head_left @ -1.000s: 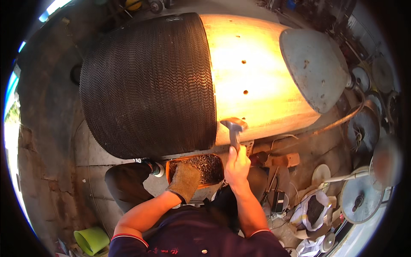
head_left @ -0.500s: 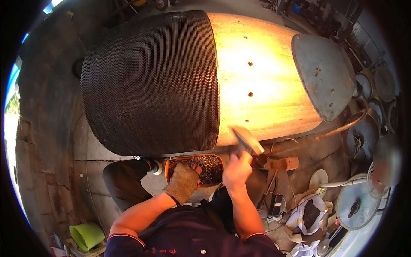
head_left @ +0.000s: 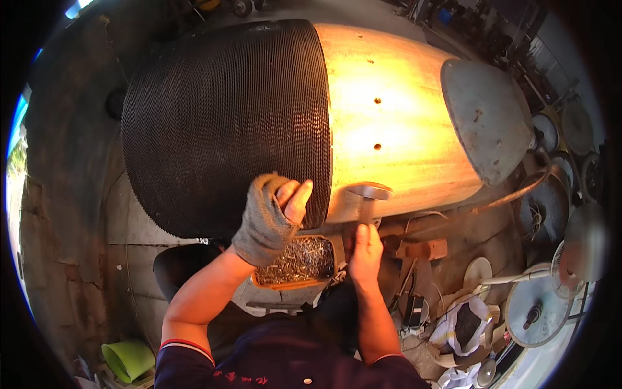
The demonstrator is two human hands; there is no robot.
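A big wooden drum [head_left: 405, 162] lies across the view, its left part covered by a dark, finely ridged, toothed layer [head_left: 223, 129]. My left hand [head_left: 271, 220], in a grey-brown fingerless glove, is at the lower right edge of that layer. Its bare fingers are pinched together; whatever they may hold is too small to make out. To the right, my right hand [head_left: 365, 254] grips a hammer [head_left: 369, 190] by the handle, the metal head up in front of the drum's bare wood. Below my left hand, an orange tray [head_left: 289, 284] holds many small metal nails [head_left: 299, 261].
A metal lamp shade [head_left: 486, 120] glows against the drum's right part, its cable [head_left: 515, 194] curving below. Round discs [head_left: 534, 311], a white sack [head_left: 465, 327] and a reddish block [head_left: 427, 249] stand at right. A green bucket [head_left: 128, 360] sits lower left.
My left hand has risen out of the nail tray to the lower edge of the ridged layer, fingers now pinched. The hammer has turned more upright in my right hand.
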